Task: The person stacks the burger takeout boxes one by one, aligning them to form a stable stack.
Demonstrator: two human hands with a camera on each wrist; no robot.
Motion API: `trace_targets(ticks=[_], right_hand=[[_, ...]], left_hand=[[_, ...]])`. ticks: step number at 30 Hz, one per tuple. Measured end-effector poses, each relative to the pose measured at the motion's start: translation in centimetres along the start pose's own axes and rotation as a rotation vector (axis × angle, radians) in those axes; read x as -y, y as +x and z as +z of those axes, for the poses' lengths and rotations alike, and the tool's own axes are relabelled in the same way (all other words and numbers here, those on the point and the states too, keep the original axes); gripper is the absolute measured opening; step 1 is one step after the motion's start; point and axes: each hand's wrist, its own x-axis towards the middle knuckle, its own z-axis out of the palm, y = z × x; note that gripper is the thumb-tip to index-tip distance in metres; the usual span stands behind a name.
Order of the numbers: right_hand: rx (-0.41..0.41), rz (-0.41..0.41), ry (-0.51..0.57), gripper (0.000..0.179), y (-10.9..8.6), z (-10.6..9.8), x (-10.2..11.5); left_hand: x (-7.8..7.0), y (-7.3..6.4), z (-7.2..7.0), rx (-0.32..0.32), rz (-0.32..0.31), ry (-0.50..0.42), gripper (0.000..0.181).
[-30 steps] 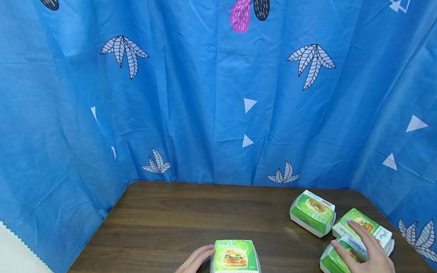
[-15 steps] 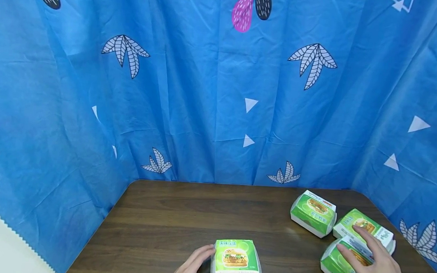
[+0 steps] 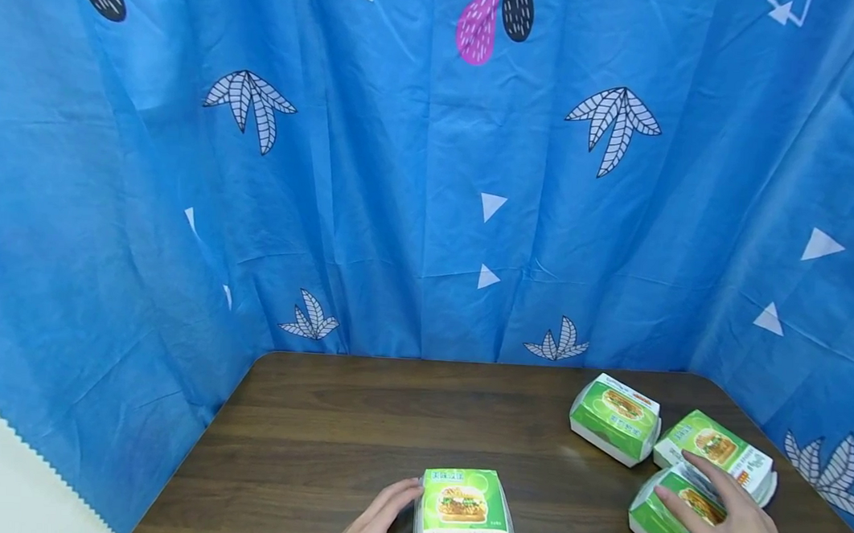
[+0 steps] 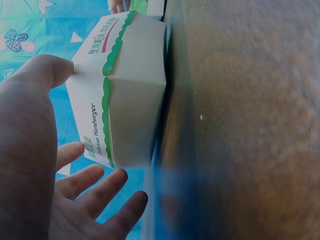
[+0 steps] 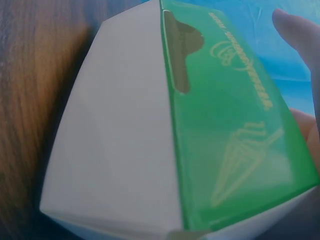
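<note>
Four-sided green and white hamburger boxes lie on the table. One hamburger box (image 3: 462, 510) sits at the front middle, and my left hand (image 3: 379, 515) is at its left side. In the left wrist view, the thumb and index fingertip of my left hand (image 4: 85, 200) meet the white hamburger box (image 4: 135, 90); the other fingers are spread and apart from it. At the right, my right hand (image 3: 729, 516) is spread over a second hamburger box (image 3: 663, 520). In the right wrist view, the thumb (image 5: 297, 32) stands off that hamburger box (image 5: 230, 120); other fingers are partly hidden behind it.
Another hamburger box (image 3: 714, 449) lies just behind the one under my right hand. One more hamburger box (image 3: 616, 419) stands at the back right. A blue patterned curtain (image 3: 374, 175) hangs behind and beside the brown wooden table (image 3: 361, 416).
My right hand has shifted slightly over the right front box. The left hand and the boxes keep their places, while the head view drifts a little.
</note>
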Motion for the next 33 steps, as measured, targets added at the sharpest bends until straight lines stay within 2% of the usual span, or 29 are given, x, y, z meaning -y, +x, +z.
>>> trace_targets(ticks=[5, 9, 11, 14, 16, 21, 22, 26, 33], right_hand=[[0.021, -0.031, -0.029, 0.098, 0.2, 0.1, -0.1], [0.003, -0.056, -0.052, 0.098, 0.2, 0.3, -0.1], [-0.019, -0.071, -0.059, 0.098, 0.2, 0.4, -0.2], [-0.046, -0.091, -0.066, 0.097, 0.1, 0.5, -0.4], [-0.049, -0.096, -0.072, 0.097, 0.1, 0.5, -0.5], [-0.048, -0.075, -0.095, 0.098, 0.3, 0.5, -0.7], [-0.053, -0.076, -0.098, 0.098, 0.3, 0.5, -0.7], [-0.043, -0.059, -0.102, 0.1, 0.4, 0.5, -0.9], [-0.08, -0.107, -0.108, 0.098, 0.5, 0.7, -1.2]], left_hand=[[-0.2, 0.0, -0.2, 0.03, -0.027, -0.019, 0.079], [-1.0, 0.1, -0.6, 0.116, -0.171, -0.113, 0.076], [-1.5, 0.1, -0.8, 0.159, -0.268, -0.168, 0.077], [-1.8, 0.1, -0.9, 0.176, -0.318, -0.19, 0.078], [-1.6, 0.1, -0.8, 0.155, -0.274, -0.16, 0.079], [-0.5, 0.0, -0.1, 0.022, -0.048, -0.014, 0.077], [-0.3, 0.0, 0.1, 0.004, -0.023, -0.001, 0.077], [-0.1, 0.0, 0.3, -0.028, 0.009, 0.021, 0.077], [0.0, -0.1, 0.3, -0.032, 0.005, 0.02, 0.078]])
